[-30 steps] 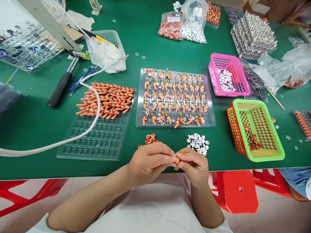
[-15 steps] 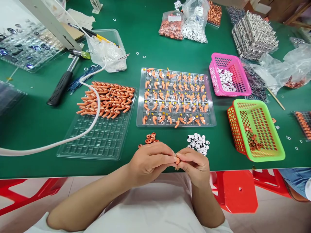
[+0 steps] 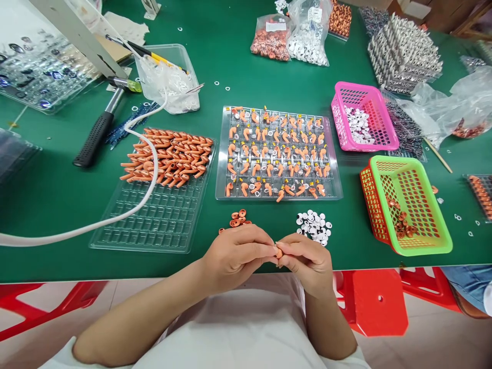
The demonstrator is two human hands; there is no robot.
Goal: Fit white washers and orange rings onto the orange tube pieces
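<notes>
My left hand (image 3: 240, 256) and my right hand (image 3: 307, 259) meet at the table's front edge, both pinching one small orange piece (image 3: 279, 253) between their fingertips. Most of the piece is hidden by the fingers. Just beyond my left hand lies a small pile of copper-coloured round caps (image 3: 237, 219). A pile of white discs (image 3: 314, 227) is beyond my right hand. Behind both piles sits a clear tray (image 3: 336, 177) with rows of curved orange pieces. To its left, long copper-coloured parts (image 3: 169, 156) are stacked on another clear tray (image 3: 146, 220).
A pink basket (image 3: 388, 120) holds white discs, and a green basket (image 3: 442, 225) holds copper caps, both at the right. A white tube (image 3: 126, 212) crosses the left tray. A hammer (image 3: 96, 136) and plastic tub (image 3: 194, 77) lie back left. Filled bags (image 3: 271, 41) stand far back.
Both hands keep their pinch on the orange piece, with only a slight shift of the fingertips to the left. The rest looks the same apart from a small view shift.
</notes>
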